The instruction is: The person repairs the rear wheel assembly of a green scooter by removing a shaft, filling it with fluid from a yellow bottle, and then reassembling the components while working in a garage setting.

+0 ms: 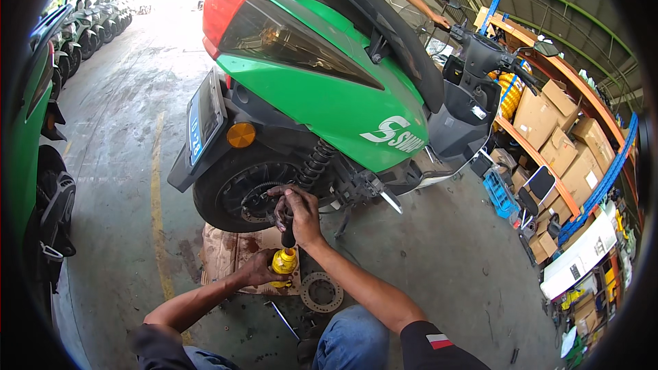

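My left hand (259,268) is wrapped round a small yellow bottle (284,261) and holds it upright below the rear wheel (226,195) of a green scooter (308,106). My right hand (299,211) is closed on a black cylindrical piece (288,234), whose lower end sits right at the bottle's mouth. Whether it goes inside, I cannot tell. Both hands look smeared with dark grime. Beside the bottle, a perforated brake disc (322,292) lies on the floor. The wheel's hub and a coil spring shock absorber (317,164) are just beyond my right hand.
Stained cardboard (229,250) lies under the wheel, and a metal rod-like tool (282,320) near my knees. Another person's hand (441,20) is on the handlebar. A second green scooter (34,144) stands at left; shelves with cardboard boxes (538,115) line the right.
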